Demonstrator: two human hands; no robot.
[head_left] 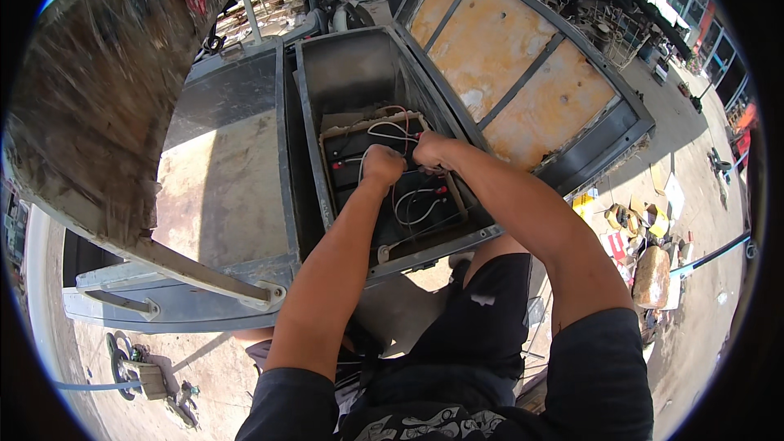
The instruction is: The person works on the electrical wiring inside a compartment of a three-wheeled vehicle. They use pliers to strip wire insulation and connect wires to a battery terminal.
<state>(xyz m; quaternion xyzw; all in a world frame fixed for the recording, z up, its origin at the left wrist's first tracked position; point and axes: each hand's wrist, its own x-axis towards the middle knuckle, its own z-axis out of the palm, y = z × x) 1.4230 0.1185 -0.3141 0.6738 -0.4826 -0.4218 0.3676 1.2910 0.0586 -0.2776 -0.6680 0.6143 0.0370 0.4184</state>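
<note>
Both my hands reach down into an open metal compartment [343, 73], where black blocks that look like batteries [384, 216] sit in a tan-edged tray [326, 188]. My left hand [384, 165] is closed above the middle of the blocks; its fingertips are partly hidden. Close beside it, my right hand [431, 153] is closed too, fingers bent down near a red-capped terminal. What either hand grips is too small to make out. A white cable [384, 125] loops just beyond the hands, and another white cable [418, 220] with a red end curves on the near side.
To the right leans an opened lid [498, 49] with a rusty yellowish panel. A second, shallow metal bin [237, 163] adjoins on the left, under a raised, scratched panel [98, 82]. Scrap and a brownish block [652, 278] lie on the ground at right.
</note>
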